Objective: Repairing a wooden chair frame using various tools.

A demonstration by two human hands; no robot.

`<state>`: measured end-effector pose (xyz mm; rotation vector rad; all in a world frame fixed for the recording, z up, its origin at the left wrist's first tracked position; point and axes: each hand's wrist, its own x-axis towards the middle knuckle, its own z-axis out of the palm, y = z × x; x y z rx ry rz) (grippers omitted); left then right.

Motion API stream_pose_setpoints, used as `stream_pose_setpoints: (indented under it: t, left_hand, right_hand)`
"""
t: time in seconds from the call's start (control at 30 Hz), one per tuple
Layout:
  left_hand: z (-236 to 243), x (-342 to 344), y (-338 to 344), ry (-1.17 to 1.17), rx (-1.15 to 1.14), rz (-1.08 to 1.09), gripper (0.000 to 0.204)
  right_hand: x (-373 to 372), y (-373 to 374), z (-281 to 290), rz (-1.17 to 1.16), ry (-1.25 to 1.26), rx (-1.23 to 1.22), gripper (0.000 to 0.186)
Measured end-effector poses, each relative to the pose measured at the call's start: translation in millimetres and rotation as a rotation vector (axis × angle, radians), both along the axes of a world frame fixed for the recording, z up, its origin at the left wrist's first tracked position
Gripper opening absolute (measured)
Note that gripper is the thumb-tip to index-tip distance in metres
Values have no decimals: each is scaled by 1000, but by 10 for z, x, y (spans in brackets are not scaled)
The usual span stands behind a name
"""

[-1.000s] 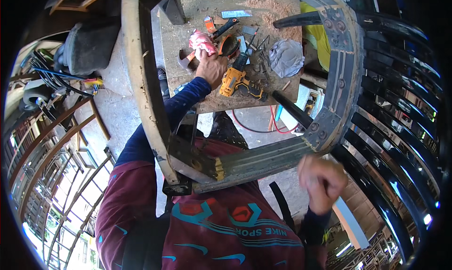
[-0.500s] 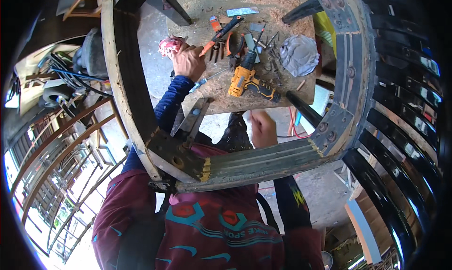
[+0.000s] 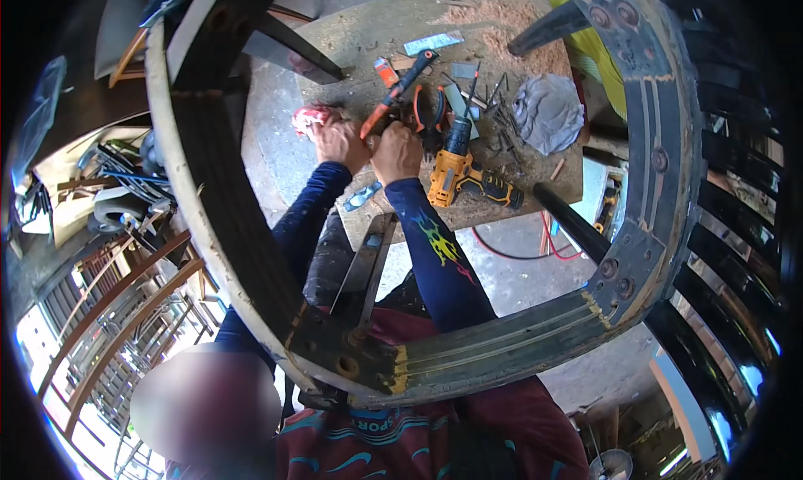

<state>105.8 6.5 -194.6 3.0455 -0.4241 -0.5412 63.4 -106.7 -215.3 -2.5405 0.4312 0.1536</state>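
Note:
My left hand (image 3: 343, 144) is closed over the tabletop, with a bunched red-and-white cloth (image 3: 310, 117) at its outer side, apparently in its grip. Close beside it, my right hand (image 3: 397, 154) has its fingers curled down; what they hold is hidden. An orange-and-black long-handled tool (image 3: 400, 92) lies slantwise, its orange end next to both hands. Right of my right hand are orange-handled pliers (image 3: 431, 116) and a yellow-and-black cordless drill (image 3: 452, 175). Both forearms reach through a dark wooden chair frame (image 3: 502, 338) with bolted corners.
The worn wooden tabletop (image 3: 335, 49) bears wood shavings (image 3: 535, 28), a grey rag (image 3: 548, 112), loose bits and flat pieces. Chair legs (image 3: 569, 221) stand around my arms. Black slats (image 3: 736, 229) rise at right. A red hose (image 3: 548, 233) runs beneath.
My right hand has come up from below the table's near edge to beside my left hand. The left hand stays near the cloth. The view has shifted slightly.

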Motion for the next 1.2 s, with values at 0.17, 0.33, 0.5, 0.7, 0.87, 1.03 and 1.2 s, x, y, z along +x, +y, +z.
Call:
stream_pose_setpoints:
  t: [0.17, 0.33, 0.5, 0.7, 0.87, 1.03, 1.2]
  left_hand:
    - [0, 320, 20, -83, -121, 92, 14]
    - [106, 314, 59, -215, -228, 42, 17]
    - [313, 34, 51, -115, -370, 126, 12]
    - [47, -118, -619, -65, 94, -174, 20]
    - [29, 15, -868, 5, 158, -161, 20]
    - [71, 58, -831, 37, 126, -81, 21]
    - [316, 40, -736, 54, -475, 135, 21]
  right_hand:
    - [99, -26, 79, -18, 76, 37, 11]
    - [8, -181, 200, 74, 40, 52, 13]
    - [-473, -594, 417, 132, -311, 491, 12]
    - [-922, -1699, 758, -368, -283, 269, 15]
    - [-863, -2063, 186, -290, -132, -118, 11]
    - [-710, -2129, 75, -257, 62, -139, 14]
    - [-635, -2126, 54, -315, 12, -186, 17]
